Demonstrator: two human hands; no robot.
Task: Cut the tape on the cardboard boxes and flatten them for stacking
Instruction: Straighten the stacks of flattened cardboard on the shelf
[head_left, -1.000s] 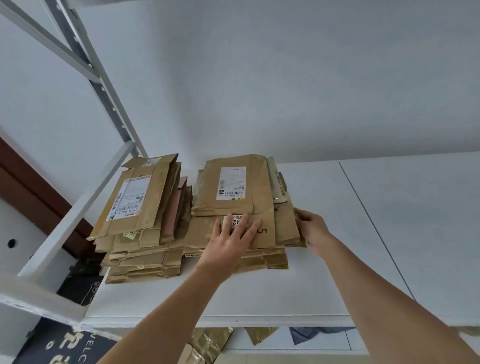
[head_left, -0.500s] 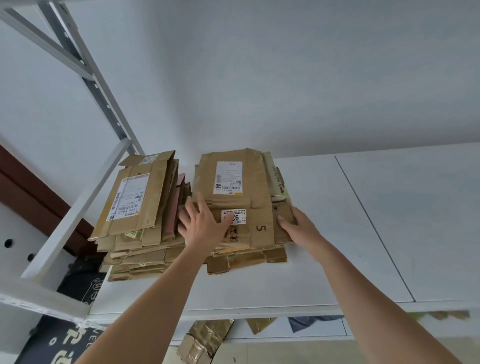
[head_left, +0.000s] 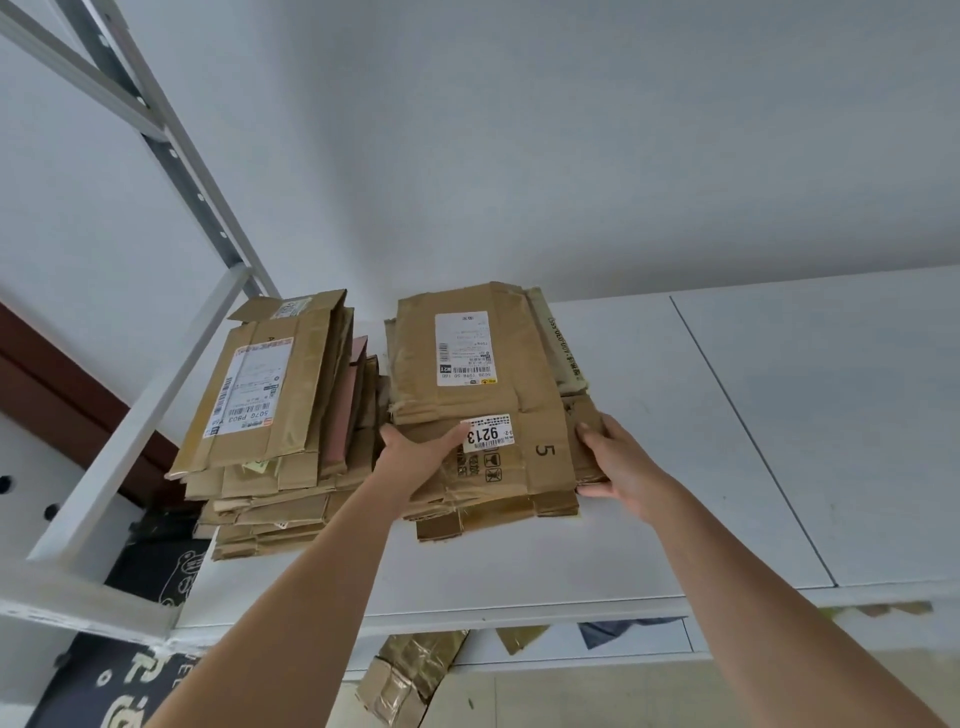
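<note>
Shelf: white shelf board (head_left: 675, 441) carries two piles of flattened cardboard boxes, both toward its left end, with a seam line running across the bare board to the right.
Right pile: right stack of flattened boxes (head_left: 483, 384) lies near the middle of the shelf, its near end close to the front edge; the top sheet bears a white shipping label (head_left: 462, 345), and a lower sheet shows a sticker reading 9213 (head_left: 488, 434) and a printed 5.
Left pile: left stack of flattened boxes (head_left: 270, 395) sits just beside the right one, at the left end of the shelf by the white metal frame (head_left: 130, 410); its top sheets are tilted and fanned, one pinkish edge showing.
Left hand: left hand (head_left: 421, 447) grips the near-left side of the right stack, thumb laid on top touching the 9213 sticker; the fingers go under or round the edge and are hidden.
Right hand: right hand (head_left: 618, 462) holds the near-right corner of the same stack, fingers curled over the top edge and the thumb against the side below.
Contact: both hands clasp the right stack from opposite sides; whether it is lifted off the shelf cannot be told.
Below: crumpled cardboard (head_left: 410, 675) lies on the floor under the front edge of the shelf, and a dark mat with pale lettering (head_left: 104, 686) shows at lower left.
</note>
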